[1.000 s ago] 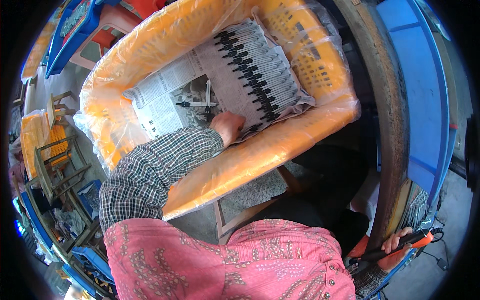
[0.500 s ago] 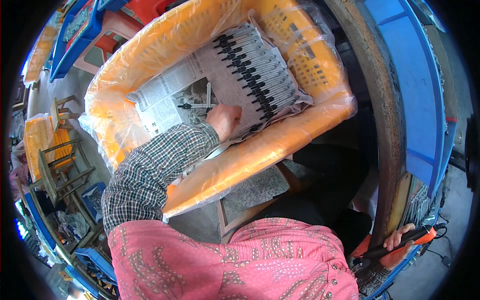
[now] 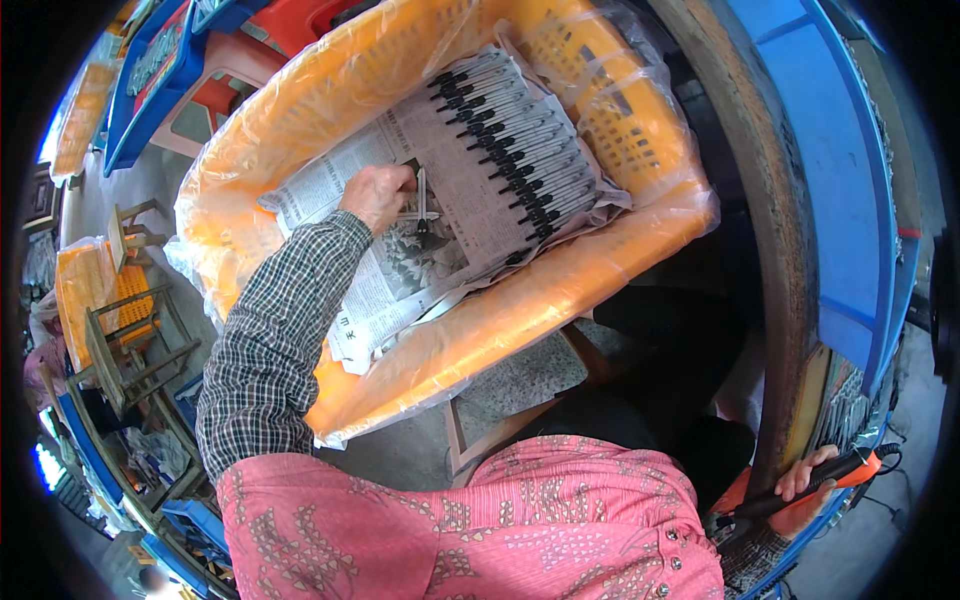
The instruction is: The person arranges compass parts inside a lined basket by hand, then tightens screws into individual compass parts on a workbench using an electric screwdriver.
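My left hand (image 3: 378,196) is closed, fingers pressed together, over newspaper (image 3: 440,150) inside a yellow plastic basket (image 3: 450,340) lined with clear film. Beside its fingertips lie a couple of slim silver pieces (image 3: 422,190), one near a black end; whether the fingers grip one is hidden. To the right, a tight row of slender silver rods with black ends (image 3: 520,130) rests on the paper. Low at the right, my right hand (image 3: 800,485) is wrapped around an orange and black handheld power tool (image 3: 812,484) with a coiled cord.
A rusty beam edge (image 3: 765,150) and blue trays (image 3: 850,200) stand to the right of the basket. Left are wooden stools (image 3: 135,340), a red stool (image 3: 215,95) and a blue bin (image 3: 150,90) with metal parts. My lap lies below the basket.
My left hand has moved left and away from me, from near the rods to the loose silver pieces. One of those pieces now lies turned differently. The right hand stays on the tool.
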`<state>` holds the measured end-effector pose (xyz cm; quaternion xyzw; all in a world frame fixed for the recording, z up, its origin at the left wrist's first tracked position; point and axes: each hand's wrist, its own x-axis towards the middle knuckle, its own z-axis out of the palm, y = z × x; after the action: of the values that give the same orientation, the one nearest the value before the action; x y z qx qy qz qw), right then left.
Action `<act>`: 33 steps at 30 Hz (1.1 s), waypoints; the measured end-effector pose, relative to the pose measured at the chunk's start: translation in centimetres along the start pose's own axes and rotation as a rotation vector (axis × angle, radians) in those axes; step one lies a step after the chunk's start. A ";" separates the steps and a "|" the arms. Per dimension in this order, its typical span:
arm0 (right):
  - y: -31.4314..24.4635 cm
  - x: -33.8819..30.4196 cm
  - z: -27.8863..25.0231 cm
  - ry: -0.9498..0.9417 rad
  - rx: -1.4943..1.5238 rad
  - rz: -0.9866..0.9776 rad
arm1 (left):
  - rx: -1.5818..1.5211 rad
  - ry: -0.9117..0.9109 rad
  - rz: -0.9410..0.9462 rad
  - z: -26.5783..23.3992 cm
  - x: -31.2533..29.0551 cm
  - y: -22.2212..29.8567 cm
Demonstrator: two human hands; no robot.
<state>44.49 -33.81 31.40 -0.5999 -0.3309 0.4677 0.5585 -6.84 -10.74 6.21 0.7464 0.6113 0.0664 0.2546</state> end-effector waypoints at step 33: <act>0.1 0.2 -0.3 -0.053 0.001 -0.021 | 0.116 0.013 0.339 4.4 -1.1 4.0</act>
<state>44.81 -33.74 31.29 -0.5834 -0.3516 0.4778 0.5547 -1.80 -13.61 4.55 0.8518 0.4810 0.0779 0.1925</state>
